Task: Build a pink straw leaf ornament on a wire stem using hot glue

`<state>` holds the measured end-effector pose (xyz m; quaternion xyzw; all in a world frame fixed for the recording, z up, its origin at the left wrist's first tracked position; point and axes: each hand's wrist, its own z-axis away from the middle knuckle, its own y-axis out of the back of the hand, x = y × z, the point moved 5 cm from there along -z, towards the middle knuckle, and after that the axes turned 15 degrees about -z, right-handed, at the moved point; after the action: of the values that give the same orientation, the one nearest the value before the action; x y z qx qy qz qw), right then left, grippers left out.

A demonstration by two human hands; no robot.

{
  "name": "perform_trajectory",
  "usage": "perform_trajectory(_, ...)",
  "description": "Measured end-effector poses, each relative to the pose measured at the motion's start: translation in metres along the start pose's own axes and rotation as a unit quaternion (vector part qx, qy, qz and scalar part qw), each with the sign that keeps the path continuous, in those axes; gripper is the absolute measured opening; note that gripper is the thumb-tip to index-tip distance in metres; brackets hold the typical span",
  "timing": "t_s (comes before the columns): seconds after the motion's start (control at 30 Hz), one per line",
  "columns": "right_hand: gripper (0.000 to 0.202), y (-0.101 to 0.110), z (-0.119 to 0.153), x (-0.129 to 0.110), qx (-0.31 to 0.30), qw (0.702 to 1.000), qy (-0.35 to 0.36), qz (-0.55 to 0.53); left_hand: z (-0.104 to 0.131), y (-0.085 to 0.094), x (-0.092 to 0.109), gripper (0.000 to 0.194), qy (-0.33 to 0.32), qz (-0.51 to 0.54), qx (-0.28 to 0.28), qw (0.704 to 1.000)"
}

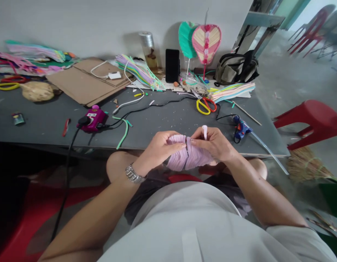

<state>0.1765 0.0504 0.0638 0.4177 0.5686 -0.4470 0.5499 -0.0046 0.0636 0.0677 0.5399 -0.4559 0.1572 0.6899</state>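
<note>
Over my lap, by the table's front edge, is a lilac ribbed piece [179, 162] made of fuzzy strips laid side by side, with a dark line down its middle. My left hand [160, 147] is closed on its left side, thumb on top near the line. Across from it, my right hand [216, 143] pinches the right side near the same line. A pale lilac strip [204, 131] sticks up from between the right fingers, its end bent over. The undersides of the piece and several fingertips are hidden.
On the grey table [163, 123] lie scissors [203, 105], a blue glue gun [241, 129], a magenta power block [93, 119] with cords, cardboard [83, 82] and bundles of coloured fuzzy strips [141, 72]. Behind stand a phone [172, 65], a bottle [150, 54] and two leaf-shaped fans [206, 43].
</note>
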Motion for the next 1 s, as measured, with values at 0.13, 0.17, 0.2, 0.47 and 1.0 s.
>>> perform_trajectory(0.13,0.024,-0.001,-0.002,0.003,0.002,1.000,-0.010,0.017,0.000,-0.002,-0.001,0.024,-0.004,-0.040,-0.008,0.999)
perform_trajectory(0.17,0.023,-0.001,-0.002,0.004,0.001,1.000,-0.013,0.019,0.000,-0.002,-0.001,0.024,-0.006,-0.043,-0.008,0.999)
perform_trajectory(0.2,0.023,-0.001,-0.002,0.005,0.001,1.000,-0.015,0.019,0.000,-0.002,-0.001,0.024,-0.007,-0.044,-0.009,0.999)
perform_trajectory(0.47,0.022,-0.001,-0.006,0.015,0.001,1.000,-0.022,-0.001,0.000,-0.003,-0.004,0.019,-0.004,-0.012,-0.004,1.000)
perform_trajectory(1.0,0.027,0.024,0.016,0.011,0.162,0.980,0.059,0.095,-0.016,-0.024,-0.063,0.034,0.184,0.345,0.027,0.920)
